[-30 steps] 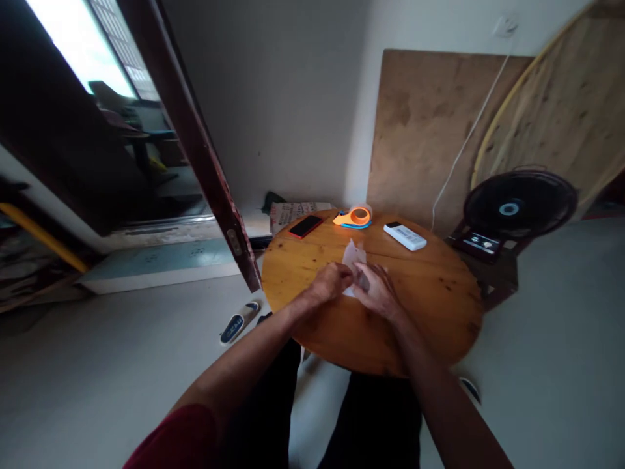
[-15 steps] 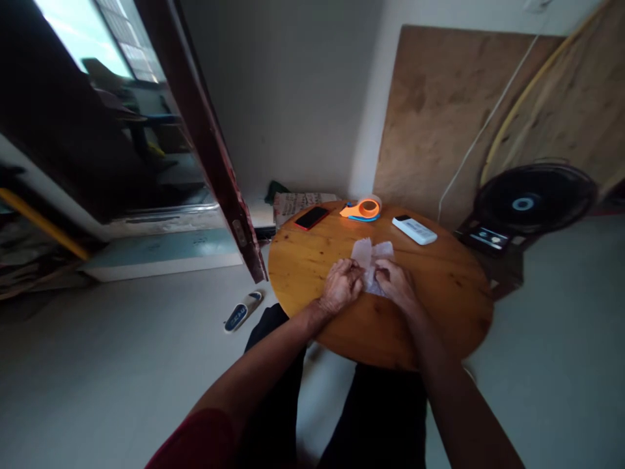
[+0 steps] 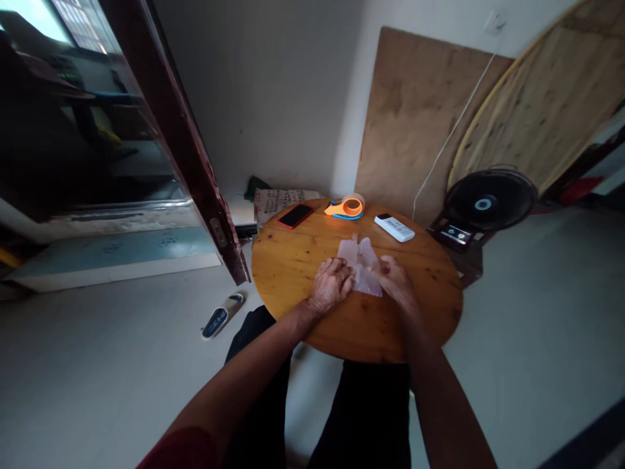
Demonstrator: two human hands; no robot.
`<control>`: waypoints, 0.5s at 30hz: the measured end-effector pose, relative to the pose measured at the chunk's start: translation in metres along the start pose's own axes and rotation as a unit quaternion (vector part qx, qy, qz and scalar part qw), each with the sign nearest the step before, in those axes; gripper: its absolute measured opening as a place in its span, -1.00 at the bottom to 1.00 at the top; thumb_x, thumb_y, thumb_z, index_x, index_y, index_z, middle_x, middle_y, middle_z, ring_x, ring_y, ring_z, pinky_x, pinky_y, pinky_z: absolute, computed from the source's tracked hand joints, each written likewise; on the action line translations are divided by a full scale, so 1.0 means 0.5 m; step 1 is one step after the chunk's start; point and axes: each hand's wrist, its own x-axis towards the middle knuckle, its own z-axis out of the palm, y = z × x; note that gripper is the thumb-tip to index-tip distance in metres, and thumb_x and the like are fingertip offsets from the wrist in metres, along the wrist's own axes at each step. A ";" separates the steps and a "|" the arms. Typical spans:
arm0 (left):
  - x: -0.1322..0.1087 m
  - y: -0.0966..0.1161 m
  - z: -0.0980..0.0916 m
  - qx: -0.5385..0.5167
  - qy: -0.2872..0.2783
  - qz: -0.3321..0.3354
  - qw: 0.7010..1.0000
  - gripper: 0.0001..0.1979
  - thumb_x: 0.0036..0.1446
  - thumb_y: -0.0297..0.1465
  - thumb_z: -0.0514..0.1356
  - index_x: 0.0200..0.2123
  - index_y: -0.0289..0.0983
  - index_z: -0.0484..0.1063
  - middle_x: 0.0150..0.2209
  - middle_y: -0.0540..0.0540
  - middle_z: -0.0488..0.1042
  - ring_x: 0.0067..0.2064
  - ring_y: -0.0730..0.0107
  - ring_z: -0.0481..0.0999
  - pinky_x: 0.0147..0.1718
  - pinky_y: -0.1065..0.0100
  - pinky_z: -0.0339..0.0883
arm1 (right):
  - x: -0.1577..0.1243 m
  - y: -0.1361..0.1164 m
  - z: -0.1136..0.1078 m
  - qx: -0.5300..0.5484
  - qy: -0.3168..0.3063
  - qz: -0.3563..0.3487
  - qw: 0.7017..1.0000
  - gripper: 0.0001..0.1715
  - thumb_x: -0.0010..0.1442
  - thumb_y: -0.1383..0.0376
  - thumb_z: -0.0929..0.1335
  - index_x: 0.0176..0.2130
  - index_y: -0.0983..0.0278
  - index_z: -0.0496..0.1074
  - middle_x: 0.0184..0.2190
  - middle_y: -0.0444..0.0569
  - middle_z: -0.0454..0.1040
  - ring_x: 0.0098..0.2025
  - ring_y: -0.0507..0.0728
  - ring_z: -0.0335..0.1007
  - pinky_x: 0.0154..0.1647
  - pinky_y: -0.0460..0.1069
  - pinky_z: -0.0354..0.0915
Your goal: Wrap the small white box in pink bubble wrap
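Note:
A crumpled sheet of translucent plastic wrap (image 3: 364, 277) lies on the round wooden table (image 3: 288, 260), between my two hands. My left hand (image 3: 332, 281) rests at its left edge, fingers curled and pressed on the wrap. On the right side, my right hand (image 3: 392, 277) pinches the wrap's edge between thumb and fingers. Beyond the hands sit an orange and blue tape dispenser (image 3: 346, 207), a black phone with a red edge (image 3: 295, 215) and a white handheld device (image 3: 394, 227).
A round black fan (image 3: 483, 203) stands right of the table. A dark door (image 3: 180, 137) is at the left, with a slipper (image 3: 222, 316) on the floor. A wooden board (image 3: 410, 117) leans on the wall behind.
The view has shifted to the right. My right hand has moved slightly away from my left hand, and the wrap between them lies more spread out.

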 end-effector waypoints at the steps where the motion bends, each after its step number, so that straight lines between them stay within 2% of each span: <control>1: 0.000 0.001 -0.002 -0.001 -0.005 -0.001 1.000 -0.73 0.25 -0.31 0.07 -0.10 -0.23 0.51 -0.03 -0.15 0.42 -0.02 0.20 0.35 -0.01 0.18 0.25 | -0.007 -0.003 -0.001 -0.010 -0.007 0.035 0.999 -0.33 0.06 -0.03 0.37 0.08 0.25 0.36 -0.35 0.04 0.55 -0.34 0.21 0.47 -0.36 0.04 0.29; 3: 0.001 0.003 -0.007 -0.004 -0.011 -0.001 1.000 -0.72 0.26 -0.31 0.06 -0.09 -0.23 0.51 -0.02 -0.16 0.42 -0.01 0.20 0.35 0.00 0.19 0.24 | -0.026 -0.008 0.000 -0.026 -0.014 0.073 0.997 -0.23 0.04 -0.02 0.38 0.14 0.30 0.31 -0.39 0.05 0.55 -0.35 0.24 0.48 -0.37 0.05 0.29; 8: -0.001 0.002 -0.008 0.001 -0.011 0.006 1.000 -0.72 0.26 -0.32 0.06 -0.09 -0.23 0.51 -0.02 -0.16 0.42 -0.01 0.19 0.33 0.00 0.18 0.23 | -0.065 -0.010 0.013 0.046 -0.007 0.053 0.998 -0.29 0.07 0.11 0.35 0.16 0.31 0.28 -0.41 -0.01 0.56 -0.37 0.20 0.48 -0.33 0.04 0.31; 11: -0.002 -0.001 -0.005 0.010 -0.007 0.012 1.000 -0.73 0.25 -0.31 0.07 -0.09 -0.21 0.51 -0.02 -0.15 0.42 -0.02 0.18 0.33 -0.01 0.17 0.22 | -0.070 -0.018 0.018 0.141 0.017 0.042 0.989 -0.44 0.07 0.11 0.32 0.02 0.31 0.38 -0.36 -0.01 0.56 -0.36 0.16 0.46 -0.34 0.02 0.34; 15: -0.002 -0.002 -0.004 0.010 -0.012 0.018 1.000 -0.74 0.25 -0.32 0.08 -0.10 -0.20 0.52 -0.01 -0.15 0.42 -0.01 0.17 0.34 -0.02 0.17 0.23 | -0.069 -0.055 0.020 0.276 0.016 0.030 0.961 -0.57 0.07 0.10 0.32 -0.12 0.29 0.43 -0.35 -0.01 0.54 -0.38 0.13 0.43 -0.37 -0.01 0.34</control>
